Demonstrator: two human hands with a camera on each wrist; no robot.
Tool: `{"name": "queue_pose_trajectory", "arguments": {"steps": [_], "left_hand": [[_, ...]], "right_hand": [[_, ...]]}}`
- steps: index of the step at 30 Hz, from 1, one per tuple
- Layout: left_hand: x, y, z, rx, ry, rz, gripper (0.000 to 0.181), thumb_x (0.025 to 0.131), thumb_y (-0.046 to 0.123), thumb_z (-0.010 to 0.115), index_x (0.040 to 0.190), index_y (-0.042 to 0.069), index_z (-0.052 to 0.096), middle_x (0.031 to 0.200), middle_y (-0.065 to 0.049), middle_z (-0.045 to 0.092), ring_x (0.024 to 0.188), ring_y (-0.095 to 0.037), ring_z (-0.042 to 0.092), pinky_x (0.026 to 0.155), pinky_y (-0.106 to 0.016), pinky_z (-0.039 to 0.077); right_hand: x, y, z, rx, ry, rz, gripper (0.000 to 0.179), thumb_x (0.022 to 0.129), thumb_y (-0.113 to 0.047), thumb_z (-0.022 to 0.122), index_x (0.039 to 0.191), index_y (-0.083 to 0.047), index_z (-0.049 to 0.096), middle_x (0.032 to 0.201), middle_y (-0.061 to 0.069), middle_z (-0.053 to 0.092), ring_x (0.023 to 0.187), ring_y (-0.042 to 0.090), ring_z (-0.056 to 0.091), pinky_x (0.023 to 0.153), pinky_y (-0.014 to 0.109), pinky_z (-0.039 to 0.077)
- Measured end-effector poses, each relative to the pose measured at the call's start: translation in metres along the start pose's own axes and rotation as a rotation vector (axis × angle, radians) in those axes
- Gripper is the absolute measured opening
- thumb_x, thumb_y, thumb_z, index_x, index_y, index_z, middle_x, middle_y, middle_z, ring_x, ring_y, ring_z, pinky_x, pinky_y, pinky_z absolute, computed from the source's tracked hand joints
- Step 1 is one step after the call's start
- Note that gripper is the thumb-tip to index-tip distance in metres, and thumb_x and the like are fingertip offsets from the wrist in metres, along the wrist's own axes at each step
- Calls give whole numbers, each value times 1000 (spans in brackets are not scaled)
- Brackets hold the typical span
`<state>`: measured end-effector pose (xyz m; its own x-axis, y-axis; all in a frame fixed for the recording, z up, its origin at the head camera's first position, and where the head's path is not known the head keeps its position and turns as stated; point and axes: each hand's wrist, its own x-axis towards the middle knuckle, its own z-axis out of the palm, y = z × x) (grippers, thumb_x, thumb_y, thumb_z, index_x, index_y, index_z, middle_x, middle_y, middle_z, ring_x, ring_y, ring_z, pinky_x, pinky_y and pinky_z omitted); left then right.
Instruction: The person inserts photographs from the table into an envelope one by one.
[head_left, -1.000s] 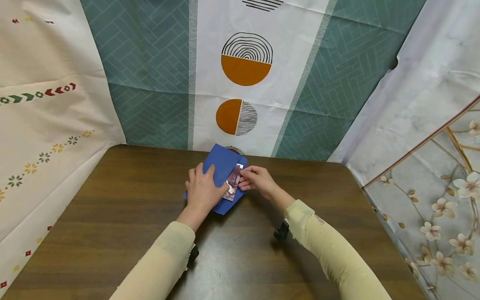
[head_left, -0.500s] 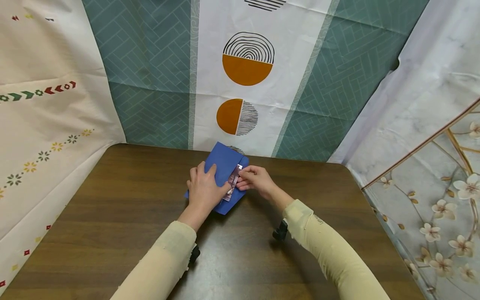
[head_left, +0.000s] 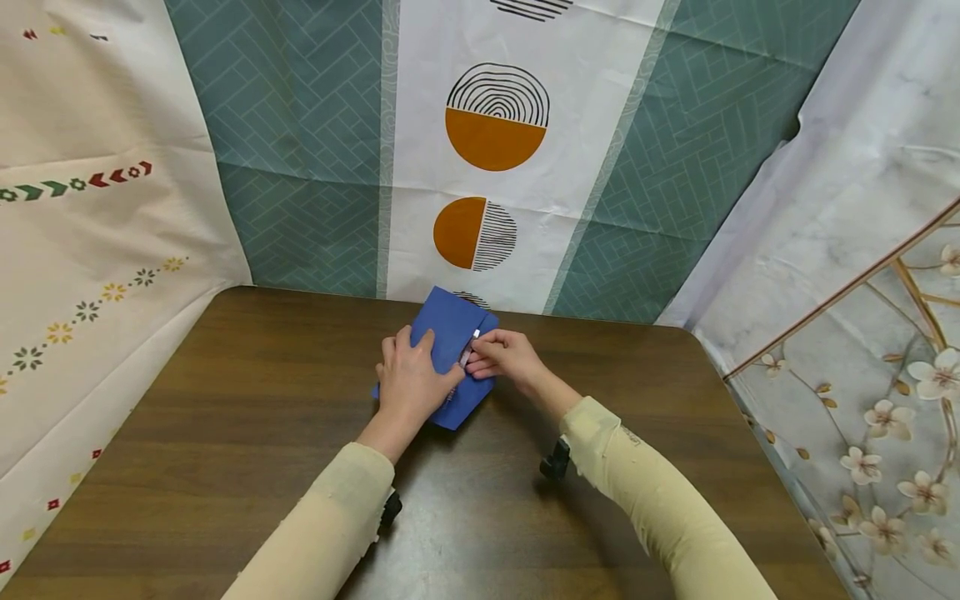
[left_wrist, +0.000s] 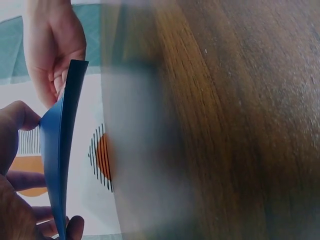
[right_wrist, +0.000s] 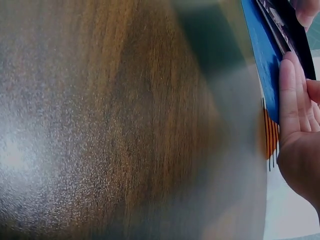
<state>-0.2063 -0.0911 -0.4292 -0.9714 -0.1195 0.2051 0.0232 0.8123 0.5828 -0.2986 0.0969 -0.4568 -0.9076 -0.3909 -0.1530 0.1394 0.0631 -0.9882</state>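
Observation:
A blue envelope (head_left: 450, 321) is held slantwise near the table's far edge, its opening towards the right. My left hand (head_left: 408, 379) grips it from the left, thumb on the near face; in the left wrist view more fingers curl round the envelope (left_wrist: 62, 145), seen nearly edge-on. Only a thin strip of a printed photo (head_left: 476, 335) shows at the opening, the rest hidden inside. My right hand (head_left: 510, 362) pinches the strip between thumb and fingers. In the right wrist view, that photo (right_wrist: 278, 17) lies between the envelope's layers, right above my fingertips.
Below the hands spreads the brown wooden table (head_left: 480, 517). A patterned curtain (head_left: 315, 167) hangs right behind its far edge. More cloth lines the left side, and a floral cloth (head_left: 885, 433) hangs at the right.
The photo has slid leftwards into the envelope, from a broad piece showing to a thin strip. My right hand has moved slightly left with it. My left hand keeps its grip.

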Motion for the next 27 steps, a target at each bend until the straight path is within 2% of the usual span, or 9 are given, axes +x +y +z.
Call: {"name": "queue_pose_trajectory", "arguments": {"steps": [12,27], "left_hand": [[-1,4,2,-10,-17,-18,77,92,49,78,151,4,60,159,-30,42,142,-50,38,103,-72,46],[0,1,-1,-16,-15,-51,77,92,52,78,150,3,61,157,-30,44,140,-50,39,104,-72,46]], "right_hand": [[1,-2,4,-63,-4,-50,10,107,-2,61,107,6,67,87,10,77,70,15,77,68,34,65],[2,-1,8,-54,-4,-13,15,107,-5,62,112,8,69,89,9,78,72,15,77,69,32,65]]}}
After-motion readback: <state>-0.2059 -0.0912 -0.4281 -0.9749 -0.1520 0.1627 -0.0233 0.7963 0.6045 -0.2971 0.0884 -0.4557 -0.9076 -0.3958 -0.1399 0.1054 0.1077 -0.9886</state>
